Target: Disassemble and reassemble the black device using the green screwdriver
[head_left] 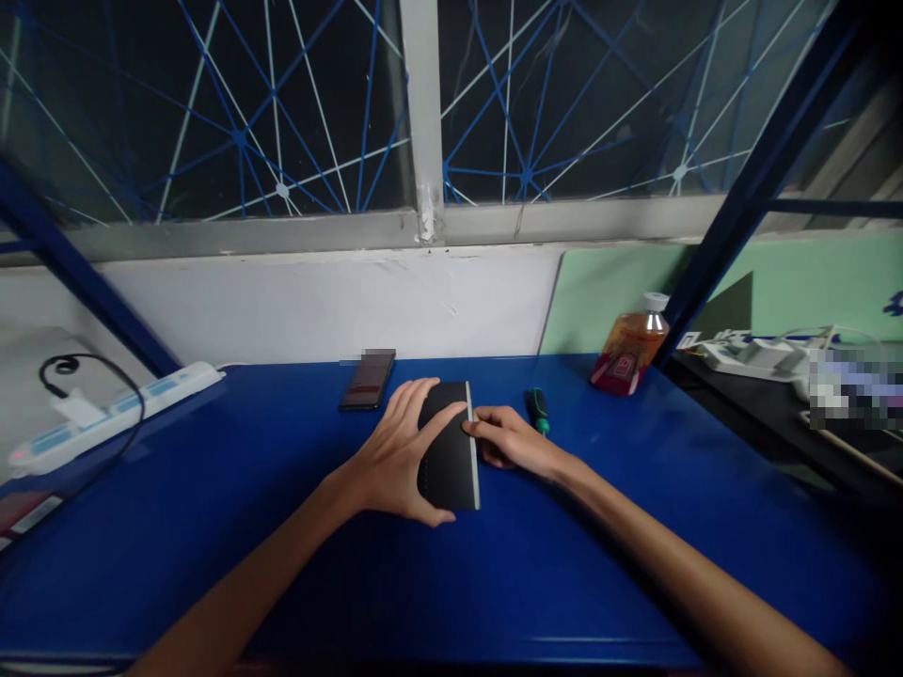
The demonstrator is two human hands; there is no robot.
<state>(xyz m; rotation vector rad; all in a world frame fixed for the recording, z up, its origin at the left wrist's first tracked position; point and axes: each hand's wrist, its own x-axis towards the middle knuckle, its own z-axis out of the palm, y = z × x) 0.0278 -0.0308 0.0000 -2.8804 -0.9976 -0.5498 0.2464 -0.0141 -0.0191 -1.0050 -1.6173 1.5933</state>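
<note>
A flat black rectangular device [450,461] with a silver right edge and a row of small dots is between my hands, over the blue table. My left hand [399,456] spans it from the left, fingers at the far end and thumb at the near end, gripping it. At its right edge, my right hand [504,439] is closed, with thumb and fingertips pinching the silver rim; its curled fingers are partly hidden. Just beyond my right hand lies a screwdriver [538,410] with a black and green handle. Its shaft is mostly hidden behind my hand.
A dark smartphone [368,381] lies at the back of the blue table [395,592]. At the back right stands a bottle of reddish drink [630,346]. A white power strip [119,418] with a plugged-in black cable lies left. Blue frame posts [748,193] rise at both sides.
</note>
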